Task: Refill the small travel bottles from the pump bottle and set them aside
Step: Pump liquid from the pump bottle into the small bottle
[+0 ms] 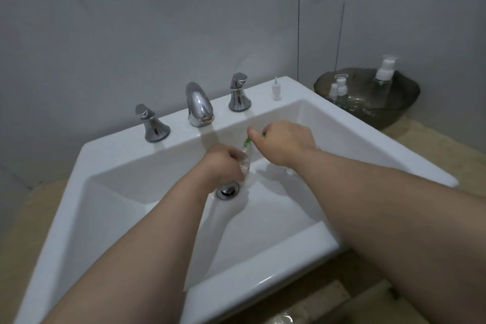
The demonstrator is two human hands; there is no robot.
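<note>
1. Grey wall [131,34] behind, a white sink [60,218] set in a beige counter, a chrome faucet [198,105] at the back, and the light was dim.
2. Straight in front of the faucet, above the drain [228,191], the left hand [223,163] was curled tight round a clear travel bottle [246,163], which was tilted with its mouth up and to the right.
3. Just right of the faucet, the right hand [285,142] pinched a thin green tool [247,141] with its tip at the bottle's mouth. I couldn't tell whether it was a brush, a straw or a funnel.
4. By my reckoning the refilling was hardly under way. The pump bottle [382,79] stood far right of the faucet in a dark bowl [389,116], with no hand on it.
5. Small bottles [339,89] sat with it in that bowl, but I couldn't make out whether they were filled.
6. A white cap [276,89] stood upright on the rim, right of the faucet. It was possibly this bottle's, but that was only my guess.
7. Fingers hid most of the held bottle, so its level was unreadable.
8. Something clear [289,171] lay under the right wrist, and I couldn't identify it.
</note>
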